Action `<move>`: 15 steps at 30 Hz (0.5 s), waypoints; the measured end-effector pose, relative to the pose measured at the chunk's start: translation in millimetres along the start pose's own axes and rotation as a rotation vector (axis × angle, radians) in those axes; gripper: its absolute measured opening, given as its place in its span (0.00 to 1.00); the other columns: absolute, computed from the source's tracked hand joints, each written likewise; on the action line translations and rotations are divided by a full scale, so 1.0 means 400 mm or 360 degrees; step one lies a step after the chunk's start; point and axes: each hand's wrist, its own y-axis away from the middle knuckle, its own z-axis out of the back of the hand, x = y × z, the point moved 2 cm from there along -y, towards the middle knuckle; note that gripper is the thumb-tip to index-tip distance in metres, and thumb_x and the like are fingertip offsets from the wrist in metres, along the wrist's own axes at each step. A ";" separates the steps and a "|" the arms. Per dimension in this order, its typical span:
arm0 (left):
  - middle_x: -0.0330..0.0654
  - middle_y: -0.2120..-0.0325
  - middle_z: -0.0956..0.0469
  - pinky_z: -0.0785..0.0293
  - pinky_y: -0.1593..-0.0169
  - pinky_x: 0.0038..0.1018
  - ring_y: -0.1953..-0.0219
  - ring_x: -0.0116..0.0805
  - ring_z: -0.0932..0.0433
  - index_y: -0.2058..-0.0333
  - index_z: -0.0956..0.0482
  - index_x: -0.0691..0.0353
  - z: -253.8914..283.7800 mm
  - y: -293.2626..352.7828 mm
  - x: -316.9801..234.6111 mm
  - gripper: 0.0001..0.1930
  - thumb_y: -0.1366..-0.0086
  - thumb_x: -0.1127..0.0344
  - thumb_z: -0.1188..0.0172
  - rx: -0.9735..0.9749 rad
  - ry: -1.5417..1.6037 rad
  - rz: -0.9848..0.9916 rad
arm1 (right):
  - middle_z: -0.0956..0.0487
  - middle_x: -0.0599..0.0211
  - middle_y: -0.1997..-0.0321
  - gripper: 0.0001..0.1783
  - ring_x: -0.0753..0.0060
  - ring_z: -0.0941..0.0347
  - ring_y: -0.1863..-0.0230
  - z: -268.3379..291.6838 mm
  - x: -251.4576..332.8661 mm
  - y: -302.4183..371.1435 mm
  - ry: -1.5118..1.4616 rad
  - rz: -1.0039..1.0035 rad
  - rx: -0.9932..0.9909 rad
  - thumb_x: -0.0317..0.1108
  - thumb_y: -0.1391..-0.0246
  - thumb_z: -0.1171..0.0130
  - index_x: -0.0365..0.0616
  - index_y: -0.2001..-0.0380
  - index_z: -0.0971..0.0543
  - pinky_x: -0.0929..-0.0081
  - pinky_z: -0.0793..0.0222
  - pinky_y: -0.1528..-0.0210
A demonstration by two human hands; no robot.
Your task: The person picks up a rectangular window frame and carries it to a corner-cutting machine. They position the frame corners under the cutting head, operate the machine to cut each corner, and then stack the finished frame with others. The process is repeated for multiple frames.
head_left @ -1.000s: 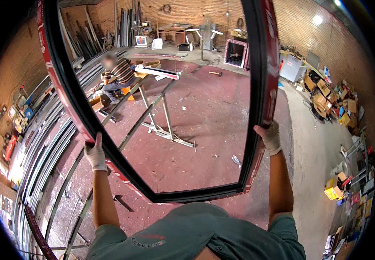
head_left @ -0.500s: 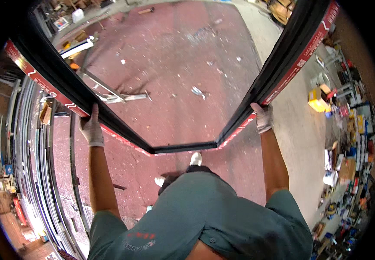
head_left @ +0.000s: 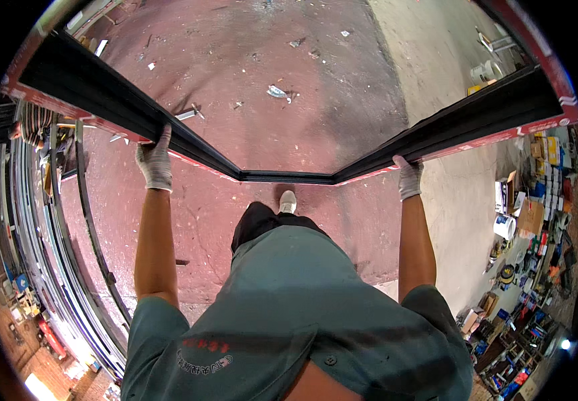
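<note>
I hold up a large rectangular black frame (head_left: 287,177), like a window or door frame, with red printed film along its outer faces. It stands in front of me, its low bar crossing above the floor by my feet. My left hand (head_left: 154,164), in a pale knitted glove, is closed on the left side bar, thumb on the inner black face. My right hand (head_left: 408,179), gloved alike, grips the right side bar with its thumb over the edge. The fingers of both hands are partly hidden behind the bars. One white shoe (head_left: 288,202) shows below the low bar.
Long metal profiles (head_left: 48,247) lie stacked along the left. Scraps of litter (head_left: 277,92) dot the red floor (head_left: 329,73). Cartons, a white bucket (head_left: 504,226) and tools crowd the right side. What looks like a person in a striped top (head_left: 35,123) is at far left.
The frame's low bar has shifted up in view, and its sides lean wider apart, with upper corners now showing. My hands stay on it. Floor litter has shifted up and left in view.
</note>
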 end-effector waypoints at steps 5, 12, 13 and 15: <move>0.39 0.50 0.16 0.23 0.41 0.29 0.52 0.31 0.20 0.49 0.18 0.69 -0.058 0.047 0.136 0.22 0.42 0.77 0.24 0.0053 -0.0160 0.0072 | 0.17 0.69 0.49 0.33 0.70 0.23 0.52 0.056 -0.148 -0.017 0.0308 -0.0224 -0.0054 0.27 0.59 0.20 0.41 0.46 0.20 0.66 0.25 0.42; 0.36 0.49 0.17 0.28 0.40 0.26 0.50 0.29 0.21 0.47 0.17 0.66 -0.142 0.002 0.283 0.22 0.39 0.69 0.23 0.0168 -0.0058 0.0391 | 0.19 0.70 0.44 0.31 0.70 0.24 0.46 0.074 -0.296 -0.043 0.0236 -0.0403 -0.0153 0.27 0.55 0.22 0.42 0.45 0.20 0.68 0.27 0.40; 0.35 0.49 0.17 0.30 0.38 0.27 0.49 0.29 0.23 0.48 0.17 0.66 -0.166 -0.008 0.260 0.21 0.37 0.67 0.25 0.0156 -0.0061 0.0452 | 0.20 0.69 0.42 0.33 0.70 0.25 0.44 0.052 -0.284 -0.071 0.0191 -0.0483 -0.0129 0.28 0.54 0.22 0.42 0.42 0.21 0.68 0.27 0.39; 0.34 0.52 0.19 0.33 0.37 0.29 0.47 0.30 0.27 0.48 0.19 0.64 -0.170 -0.039 0.299 0.19 0.31 0.60 0.30 0.0156 -0.0255 0.0633 | 0.23 0.64 0.35 0.36 0.65 0.29 0.36 0.058 -0.289 -0.130 0.0601 -0.0532 0.0132 0.44 0.45 0.29 0.39 0.37 0.24 0.69 0.36 0.31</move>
